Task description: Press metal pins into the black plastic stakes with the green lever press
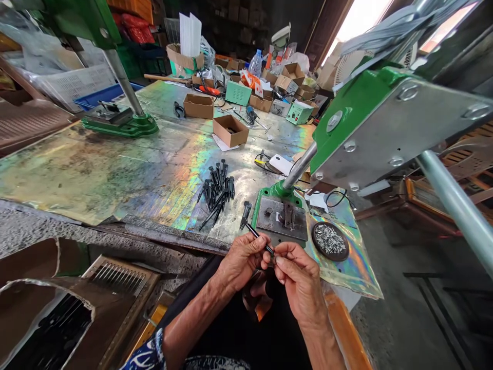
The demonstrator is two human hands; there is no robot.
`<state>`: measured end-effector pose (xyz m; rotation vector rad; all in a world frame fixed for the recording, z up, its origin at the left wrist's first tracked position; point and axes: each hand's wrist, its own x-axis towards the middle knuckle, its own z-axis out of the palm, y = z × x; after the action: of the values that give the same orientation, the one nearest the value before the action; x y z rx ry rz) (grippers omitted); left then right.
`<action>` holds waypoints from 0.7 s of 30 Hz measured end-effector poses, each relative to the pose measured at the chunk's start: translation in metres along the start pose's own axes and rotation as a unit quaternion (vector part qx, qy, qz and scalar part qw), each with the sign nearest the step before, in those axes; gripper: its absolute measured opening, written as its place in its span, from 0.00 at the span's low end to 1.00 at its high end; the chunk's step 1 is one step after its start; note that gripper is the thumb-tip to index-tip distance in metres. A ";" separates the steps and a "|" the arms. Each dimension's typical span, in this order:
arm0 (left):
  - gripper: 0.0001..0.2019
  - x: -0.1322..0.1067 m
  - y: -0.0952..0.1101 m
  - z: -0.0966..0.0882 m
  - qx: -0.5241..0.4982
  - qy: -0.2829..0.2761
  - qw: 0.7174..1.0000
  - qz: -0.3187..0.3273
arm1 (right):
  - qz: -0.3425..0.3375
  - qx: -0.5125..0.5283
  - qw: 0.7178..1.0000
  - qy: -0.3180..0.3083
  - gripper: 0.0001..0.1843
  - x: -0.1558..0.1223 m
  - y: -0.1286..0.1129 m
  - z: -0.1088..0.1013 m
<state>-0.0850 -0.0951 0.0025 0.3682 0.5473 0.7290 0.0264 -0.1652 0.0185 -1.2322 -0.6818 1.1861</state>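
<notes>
My left hand is closed around a slim black stick-like part with a small block-shaped head, which tilts up and to the left. Its lower end reaches the fingertips of my right hand. Those fingers are pinched together, and what lies between them is too small or hidden to make out. Just beyond my hands is the green-based press with a steel plate and a small fixture. One or two similar black parts lie against its left side. A loose pile of several more rests farther left on the table.
A round dish of small metal pieces sits right of the press. The press's green head leans over the right side. Another green press stands far left. Cardboard boxes and tools occupy the back. An open carton of black parts is lower left.
</notes>
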 end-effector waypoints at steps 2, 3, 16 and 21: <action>0.16 0.000 0.000 -0.001 0.001 0.002 1.000 0.001 | 0.003 0.007 1.000 0.004 0.07 0.001 0.000 0.000; 0.16 0.000 0.000 -0.001 0.002 0.002 1.000 0.002 | 0.007 0.007 1.000 0.006 0.07 0.002 0.000 0.000; 0.15 0.004 -0.004 -0.007 0.011 -0.003 1.000 0.003 | 0.024 0.010 0.999 0.022 0.09 0.005 0.000 0.002; 0.16 0.006 -0.004 -0.007 0.024 0.000 1.000 0.002 | 0.035 -0.009 0.999 0.023 0.09 0.006 0.003 -0.002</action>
<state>-0.0832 -0.0927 -0.0078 0.4131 0.5655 0.7204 0.0286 -0.1610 0.0138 -1.3032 -0.6218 1.2079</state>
